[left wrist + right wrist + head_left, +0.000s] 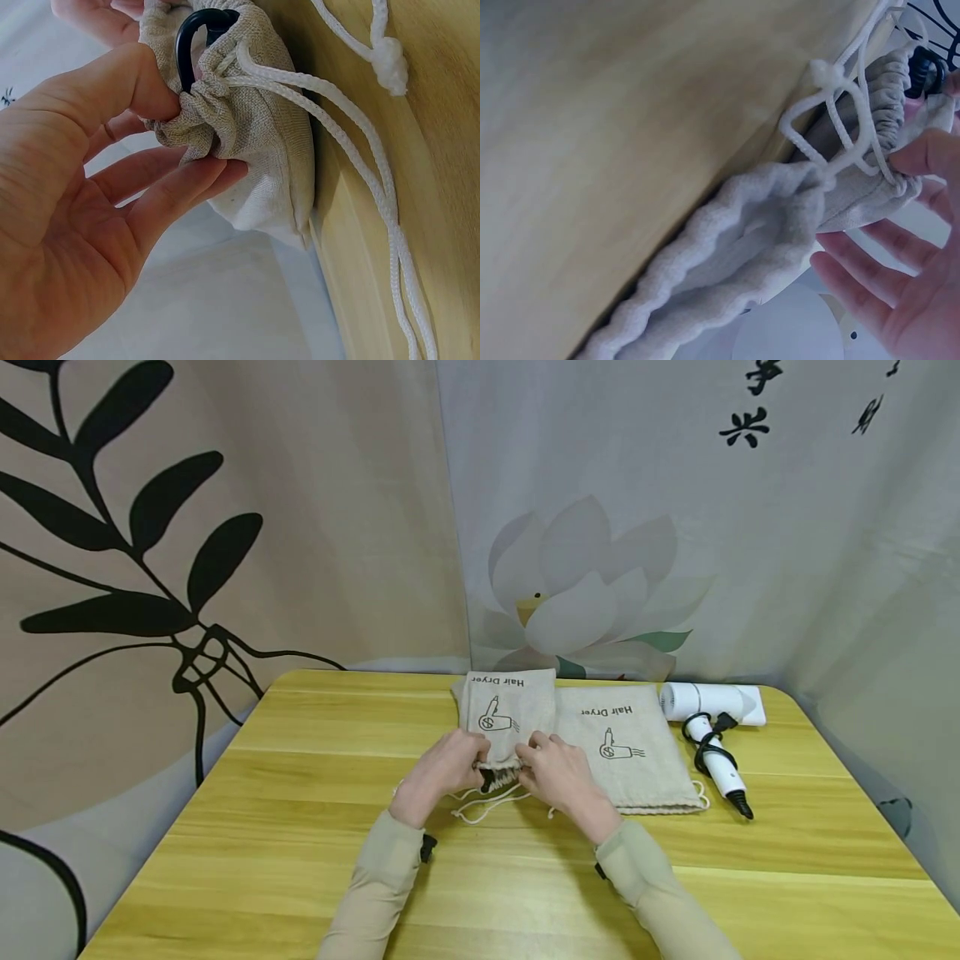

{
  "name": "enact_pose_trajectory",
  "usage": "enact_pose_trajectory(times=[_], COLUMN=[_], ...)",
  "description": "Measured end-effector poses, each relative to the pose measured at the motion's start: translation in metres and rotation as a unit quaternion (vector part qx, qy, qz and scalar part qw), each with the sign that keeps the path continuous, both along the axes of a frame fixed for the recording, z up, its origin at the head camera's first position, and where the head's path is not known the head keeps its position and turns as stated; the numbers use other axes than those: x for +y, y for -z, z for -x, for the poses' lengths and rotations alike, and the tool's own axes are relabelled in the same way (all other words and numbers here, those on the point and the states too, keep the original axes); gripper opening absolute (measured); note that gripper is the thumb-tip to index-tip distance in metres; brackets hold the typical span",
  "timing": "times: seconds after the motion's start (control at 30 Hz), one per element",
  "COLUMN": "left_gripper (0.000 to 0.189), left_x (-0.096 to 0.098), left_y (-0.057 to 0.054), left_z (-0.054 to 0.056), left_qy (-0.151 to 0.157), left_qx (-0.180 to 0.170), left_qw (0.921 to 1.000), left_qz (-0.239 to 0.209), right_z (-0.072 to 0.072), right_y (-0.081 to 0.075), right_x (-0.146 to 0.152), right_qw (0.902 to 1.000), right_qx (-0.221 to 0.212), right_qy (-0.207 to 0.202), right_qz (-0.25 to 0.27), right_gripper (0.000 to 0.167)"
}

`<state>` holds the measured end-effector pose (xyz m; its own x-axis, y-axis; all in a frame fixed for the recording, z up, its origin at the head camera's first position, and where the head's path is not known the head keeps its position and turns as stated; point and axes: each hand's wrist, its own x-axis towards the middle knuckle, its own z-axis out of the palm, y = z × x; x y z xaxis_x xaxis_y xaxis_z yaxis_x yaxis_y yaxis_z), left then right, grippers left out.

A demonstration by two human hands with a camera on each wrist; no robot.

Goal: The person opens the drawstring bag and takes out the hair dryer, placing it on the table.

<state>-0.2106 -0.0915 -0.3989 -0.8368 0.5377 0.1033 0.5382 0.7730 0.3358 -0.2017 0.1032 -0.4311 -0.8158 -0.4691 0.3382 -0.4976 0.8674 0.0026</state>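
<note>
A beige drawstring bag (pixel 513 693) printed "Hair Dryer" lies at the middle of the table, mouth facing me. My left hand (pixel 442 768) pinches one side of its gathered mouth between thumb and fingers. On the opposite side, my right hand (pixel 562 772) pinches the rim, as the right wrist view also shows. A black looped piece (pixel 184 52) pokes out of the mouth between the hands; the rest of it is hidden inside. White drawstrings (pixel 375 157) trail from the bag onto the table.
A second "Hair Dryer" bag (pixel 645 781) lies flat just right of my right hand. Beyond it are a white cylindrical device (pixel 708 702) and a white handle-like piece (pixel 722 768) wrapped in black cord. Printed curtains (pixel 360 527) hang behind the wooden table (pixel 315 827).
</note>
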Motion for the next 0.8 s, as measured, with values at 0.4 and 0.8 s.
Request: enact_pose_trajectory(times=[0.4, 0.8], left_gripper=[0.022, 0.025], left_x=[-0.0019, -0.0018], left_y=[0.0025, 0.0037], left_z=[-0.0012, -0.0014], left_qy=[0.001, -0.003], left_qx=[0.017, 0.033], left_qw=[0.9998, 0.9992], left_qz=[-0.013, -0.021], right_z=[-0.0013, -0.0014], right_y=[-0.0029, -0.0055], right_x=[0.0055, 0.0096], right_qw=[0.9998, 0.9996], right_qx=[-0.019, -0.027], right_qy=[0.004, 0.003], right_qz=[0.006, 0.01], right_gripper=[0.026, 0.027])
